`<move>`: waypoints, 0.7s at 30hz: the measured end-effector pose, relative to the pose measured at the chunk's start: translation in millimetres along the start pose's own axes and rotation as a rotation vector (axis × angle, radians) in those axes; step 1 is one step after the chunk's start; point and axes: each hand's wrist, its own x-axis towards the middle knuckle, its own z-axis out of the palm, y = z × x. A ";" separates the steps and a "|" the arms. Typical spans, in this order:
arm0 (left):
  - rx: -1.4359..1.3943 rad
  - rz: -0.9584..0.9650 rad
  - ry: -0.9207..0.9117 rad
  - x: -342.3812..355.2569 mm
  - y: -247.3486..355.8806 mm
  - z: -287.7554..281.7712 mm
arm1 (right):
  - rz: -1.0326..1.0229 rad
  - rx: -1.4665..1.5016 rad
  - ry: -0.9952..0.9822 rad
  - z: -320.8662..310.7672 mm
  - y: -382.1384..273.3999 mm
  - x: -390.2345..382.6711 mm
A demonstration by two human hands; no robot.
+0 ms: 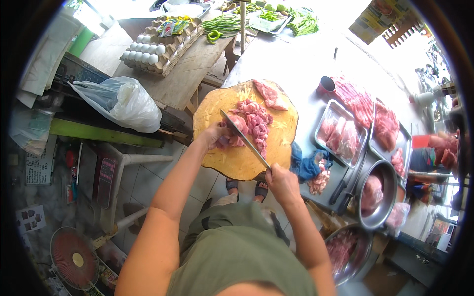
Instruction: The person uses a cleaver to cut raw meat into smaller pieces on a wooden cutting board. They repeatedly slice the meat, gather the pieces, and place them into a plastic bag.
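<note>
A thick round wooden chopping board point(212, 160) lies in front of me. My right hand point(282, 181) is closed around the handle of a long knife point(251, 146), whose blade slants up to the left across the board. Just left of the blade, my left hand point(215, 135) grips a piece of raw meat point(237, 122), its fingertips partly hidden by the meat and blade. Right of the blade lies a heap of small cut meat pieces point(257, 120). A flat slab of meat point(270, 95) rests by itself near the board's far edge.
To the right are a metal tray of meat point(323, 140), two more knives point(340, 190), a blue cloth point(302, 163) and a metal pot point(392, 185). Egg trays point(170, 39) and a white plastic bag point(131, 106) are at the left, green vegetables point(303, 22) at the far side.
</note>
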 end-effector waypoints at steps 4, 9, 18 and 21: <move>0.109 -0.071 0.250 -7.2 -15.7 5.2 | -0.030 -0.102 -0.072 0.3 3.1 3.0; 0.294 -0.096 0.345 -11.9 -44.4 27.4 | 0.053 -0.090 -0.182 14.1 -0.8 1.8; 0.188 0.037 0.445 -5.9 -58.3 40.7 | 0.003 0.072 -0.090 50.1 -21.7 45.9; -0.034 -0.030 0.415 0.7 -65.7 18.7 | 0.008 0.043 -0.104 53.5 -23.3 45.1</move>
